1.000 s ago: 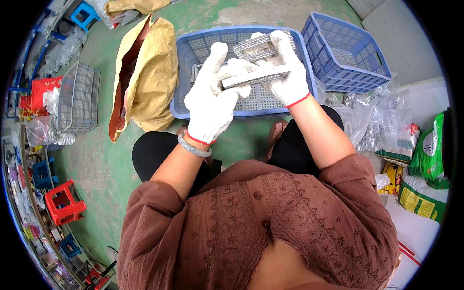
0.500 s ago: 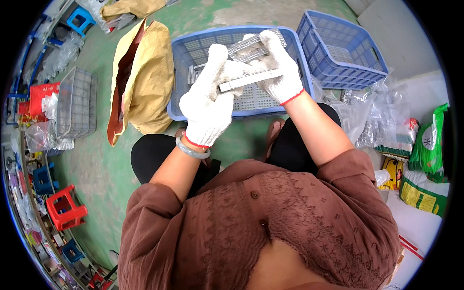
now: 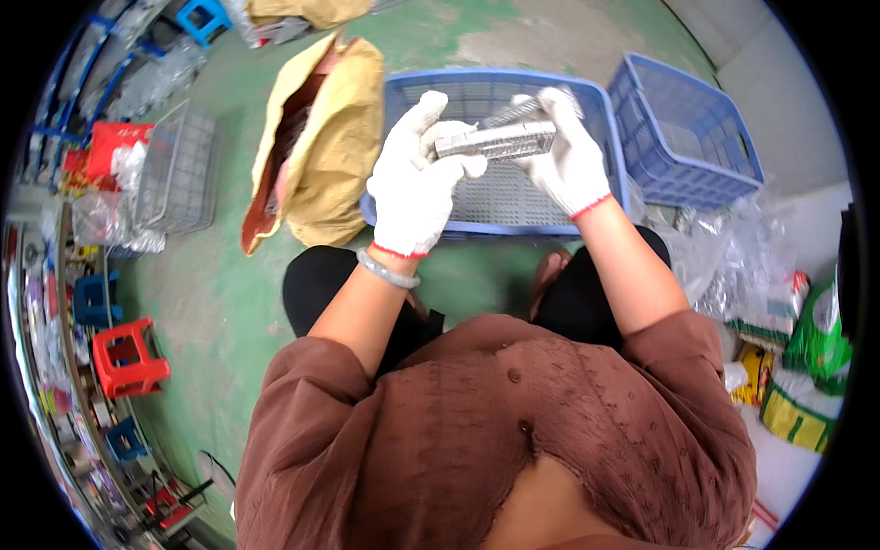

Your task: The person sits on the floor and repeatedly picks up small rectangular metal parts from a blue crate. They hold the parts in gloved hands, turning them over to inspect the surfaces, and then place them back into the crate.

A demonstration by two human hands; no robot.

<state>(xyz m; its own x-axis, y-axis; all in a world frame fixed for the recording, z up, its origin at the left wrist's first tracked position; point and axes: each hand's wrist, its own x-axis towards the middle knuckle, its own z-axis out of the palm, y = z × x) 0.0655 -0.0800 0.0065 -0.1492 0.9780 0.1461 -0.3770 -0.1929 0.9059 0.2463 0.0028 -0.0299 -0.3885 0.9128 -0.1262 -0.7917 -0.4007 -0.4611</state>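
Both my hands wear white knit gloves with red cuffs and are raised over a blue plastic crate point(image 3: 513, 227). My left hand point(image 3: 412, 179) is closed, thumb and fingers gripping one end of a small stack of silvery metal strips point(image 3: 500, 142). At the stack's other end, my right hand point(image 3: 573, 165) is closed too. Another ridged strip point(image 3: 513, 115) slants behind the stack, near my right fingertips; the fingers partly hide it. How many strips the stack holds I cannot tell.
Left of the crate stands an open yellow woven sack point(image 3: 335, 156). A second blue crate point(image 3: 687, 137) is at the right, with clear plastic bags point(image 3: 733, 261) near it. Farther left are a grey mesh crate point(image 3: 179, 170) and a red stool point(image 3: 130, 357).
The strips have turned and now show as a thicker stack held level between both hands, where a slim pale strip lay apart from the patterned ones. The whole view has shifted.
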